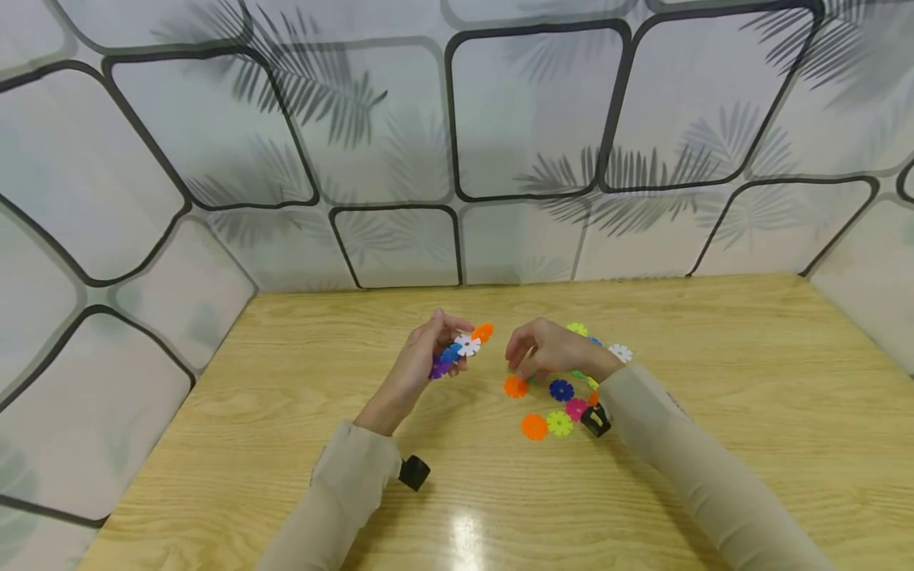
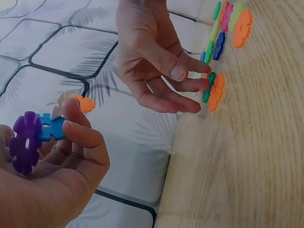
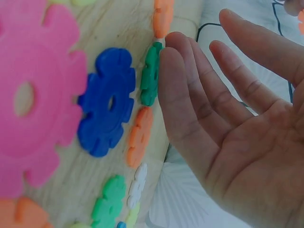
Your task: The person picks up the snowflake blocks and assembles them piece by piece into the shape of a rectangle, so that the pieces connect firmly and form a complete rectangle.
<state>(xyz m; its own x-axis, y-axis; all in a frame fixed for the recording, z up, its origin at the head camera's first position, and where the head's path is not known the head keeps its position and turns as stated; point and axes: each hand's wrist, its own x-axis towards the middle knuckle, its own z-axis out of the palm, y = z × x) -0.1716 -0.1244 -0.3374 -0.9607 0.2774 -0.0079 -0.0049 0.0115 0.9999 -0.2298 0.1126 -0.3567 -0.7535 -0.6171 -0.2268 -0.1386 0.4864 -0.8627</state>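
The left hand (image 1: 421, 353) holds a joined chain of flower-shaped discs above the table: a purple disc (image 2: 26, 142), a blue disc (image 2: 50, 127), a white disc (image 1: 467, 344) and an orange disc (image 1: 483, 332) at the far end. Bent fingers of that hand pinch the chain in the left wrist view. Over the loose discs is the right hand (image 1: 546, 347), its fingers loosely extended and holding nothing. In the right wrist view its fingertips are close to a green disc (image 3: 150, 74); whether they touch it I cannot tell. An orange disc (image 1: 516, 387) lies beside it.
More loose discs lie around the right forearm: dark blue (image 1: 561, 390), pink (image 1: 577, 409), yellow (image 1: 560, 423), orange (image 1: 534, 427) and white (image 1: 621, 352). Black blocks are at the left wrist (image 1: 414, 473) and right wrist (image 1: 596, 420). A patterned wall (image 1: 400, 246) borders the wooden table (image 1: 286, 396).
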